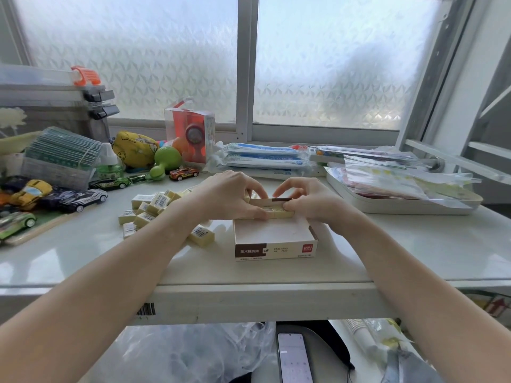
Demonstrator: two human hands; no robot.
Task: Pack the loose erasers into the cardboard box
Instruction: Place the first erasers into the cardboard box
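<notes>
Box (272, 239) sits open at the front middle of the table (401, 252), printed side toward the person; its near floor is bare. A short row of erasers (278, 212) lies along the far wall of the box, and both hands meet over it. Left hand (229, 197) pinches the left end of the row between thumb and curled fingers; right hand (307, 200) pinches the right end the same way. How many erasers make up the row I cannot tell, the fingers cover most of it; perhaps two or three show. Step in hand, as I judge it: seating the first row against the far wall, so packing is at an early stage. Next move would call for squaring the row flat and tight into the corner, letting go, then reaching left to the pile (150, 207) for more. Count: one box; loose erasers in the pile, roughly a dozen or more, heaped and partly hidden by the left forearm, so no exact figure; one eraser (201, 235) lies apart just left of the box. Beyond: several toy cars (83, 199) at left, a white tray (392, 207) of packets at right, near the box but not touching.
</notes>
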